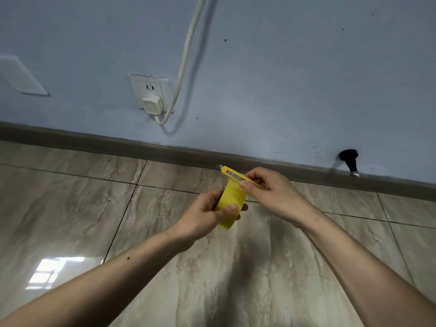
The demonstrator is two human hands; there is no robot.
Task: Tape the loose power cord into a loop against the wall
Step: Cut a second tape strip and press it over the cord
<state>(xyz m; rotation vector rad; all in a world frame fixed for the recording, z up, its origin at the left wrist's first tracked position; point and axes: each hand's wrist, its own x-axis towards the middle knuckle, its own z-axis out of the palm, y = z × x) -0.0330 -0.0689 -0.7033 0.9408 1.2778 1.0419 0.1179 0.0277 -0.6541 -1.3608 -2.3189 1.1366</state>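
Note:
A white power cord (186, 55) hangs down the blue wall (295, 79) and curves up into a white plug (153, 105) seated in a wall socket (148, 88). My left hand (207, 213) grips a yellow roll of tape (232, 204) above the floor. My right hand (273, 192) holds a yellow utility knife (232, 175), blade tip pointing up-left, while its thumb pinches a pulled-out strip of tape against the knife.
A grey skirting board (94, 140) runs along the bottom of the wall. A black doorstop (350, 159) sticks out at the right. A white wall plate (21, 76) sits at the far left. Glossy marbled floor tiles (70, 208) lie below my arms.

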